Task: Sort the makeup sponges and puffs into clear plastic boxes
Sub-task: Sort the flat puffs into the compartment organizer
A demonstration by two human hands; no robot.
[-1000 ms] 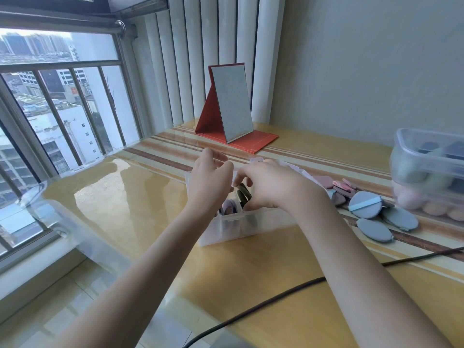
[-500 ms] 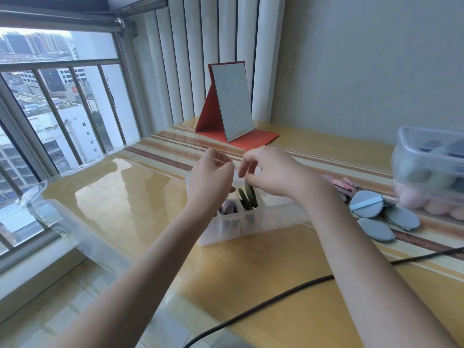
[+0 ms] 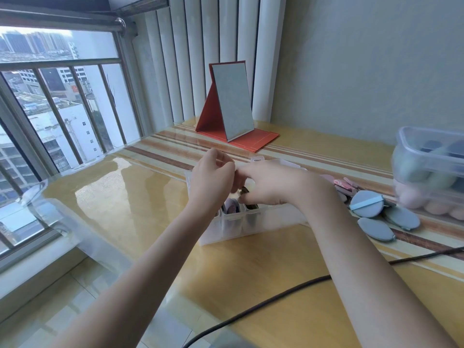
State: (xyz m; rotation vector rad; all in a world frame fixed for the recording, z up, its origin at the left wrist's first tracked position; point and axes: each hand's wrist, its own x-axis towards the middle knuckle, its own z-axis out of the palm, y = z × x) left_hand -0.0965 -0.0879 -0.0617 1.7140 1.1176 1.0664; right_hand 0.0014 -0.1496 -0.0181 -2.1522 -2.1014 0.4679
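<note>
A clear compartment box (image 3: 253,226) stands in the middle of the table. A lilac puff (image 3: 231,208) stands on edge in one of its left slots. Beside it, dark puffs (image 3: 248,198) sit in the neighbouring slot. My left hand (image 3: 211,182) is curled over the box's left end, fingers bent at its rim. My right hand (image 3: 272,184) reaches in from the right and its fingertips pinch the dark puffs. Loose blue-grey puffs (image 3: 366,203) and pink puffs (image 3: 344,185) lie on the table to the right of the box.
A second clear box (image 3: 426,146) holding egg-shaped sponges stands at the right edge. A red folding mirror (image 3: 232,101) stands at the back. A black cable (image 3: 276,295) crosses the near table. The window and the table's edge are on the left.
My right hand, lifted above the box half a second ago, has come back down onto the dark puffs in the slot. My left hand has stayed at the box's left end.
</note>
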